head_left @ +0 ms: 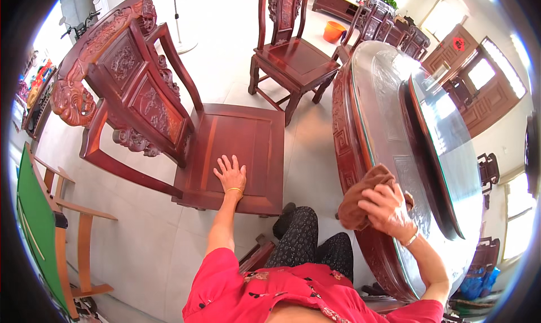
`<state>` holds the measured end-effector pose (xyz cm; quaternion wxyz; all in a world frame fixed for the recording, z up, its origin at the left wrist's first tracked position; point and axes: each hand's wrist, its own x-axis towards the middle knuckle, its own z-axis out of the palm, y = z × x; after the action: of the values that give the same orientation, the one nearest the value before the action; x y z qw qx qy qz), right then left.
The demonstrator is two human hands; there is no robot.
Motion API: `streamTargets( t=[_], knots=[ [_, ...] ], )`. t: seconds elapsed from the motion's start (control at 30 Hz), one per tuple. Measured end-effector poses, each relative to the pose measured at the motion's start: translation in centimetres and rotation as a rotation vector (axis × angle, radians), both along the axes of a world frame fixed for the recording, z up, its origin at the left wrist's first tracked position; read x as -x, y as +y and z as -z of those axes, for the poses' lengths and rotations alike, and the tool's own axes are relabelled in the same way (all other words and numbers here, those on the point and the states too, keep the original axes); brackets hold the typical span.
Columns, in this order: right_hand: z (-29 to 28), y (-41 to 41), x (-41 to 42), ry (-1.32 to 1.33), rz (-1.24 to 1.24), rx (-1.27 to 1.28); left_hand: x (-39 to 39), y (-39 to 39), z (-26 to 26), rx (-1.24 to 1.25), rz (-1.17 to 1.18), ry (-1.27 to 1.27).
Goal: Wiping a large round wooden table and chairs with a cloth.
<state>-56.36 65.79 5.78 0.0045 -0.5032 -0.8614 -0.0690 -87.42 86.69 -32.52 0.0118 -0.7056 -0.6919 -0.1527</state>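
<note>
My left hand (231, 177) rests with fingers spread on the seat of a carved dark-red wooden chair (258, 141). A brown cloth (359, 202) is bunched in my right hand (386, 207), at the near rim of a round carved wooden table (346, 141). Glass covers the tabletop, and a raised glass-topped turntable (448, 145) stands in its middle. The chair's tall carved backrest (143, 86) and curved armrests are to the left of my hand. Whether the cloth touches the table edge I cannot tell.
A second carved chair (296, 63) stands ahead, between the first chair and the table. Farther back is an orange bucket (334, 31). At the left, a small green-topped pool table (38, 221) sits near a fan's stand (177, 23). A blue plastic bag (475, 285) lies right of the table.
</note>
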Motion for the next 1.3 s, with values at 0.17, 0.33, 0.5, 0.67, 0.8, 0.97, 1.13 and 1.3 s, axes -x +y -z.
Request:
streamTargets(
  t=[0.17, 0.33, 0.5, 0.67, 0.8, 0.97, 1.13, 1.3],
  knots=[
    [-0.4, 2.4, -1.6, 0.266, 0.081, -0.109, 0.1, -0.1, -0.2, -0.007, 0.016, -0.024],
    [0.9, 5.6, -4.2, 0.462, 0.284, -0.250, 0.3, 0.1, 0.1, -0.024, 0.016, -0.021],
    [1.8, 8.7, -7.6, 0.462, 0.352, -0.294, 0.2, 0.2, -0.1, 0.010, 0.017, 0.009],
    [2.5, 12.5, -12.1, 0.439, 0.389, -0.323, 0.2, 0.3, 0.1, -0.005, 0.015, 0.023],
    [3.0, 16.7, -15.7, 0.438, 0.482, -0.358, -0.2, 0.5, -0.3, 0.044, 0.010, 0.070],
    [3.3, 20.7, -20.5, 0.422, 0.539, -0.381, -0.7, 0.8, 0.2, 0.037, 0.022, 0.064],
    [4.3, 21.9, -21.4, 0.361, 0.540, -0.389, -0.4, 0.8, 0.2, 0.143, -0.008, 0.106],
    [3.7, 21.4, -20.8, 0.293, 0.542, -0.412, -1.1, 1.0, -0.2, 0.158, 0.010, 0.113]
  ],
)
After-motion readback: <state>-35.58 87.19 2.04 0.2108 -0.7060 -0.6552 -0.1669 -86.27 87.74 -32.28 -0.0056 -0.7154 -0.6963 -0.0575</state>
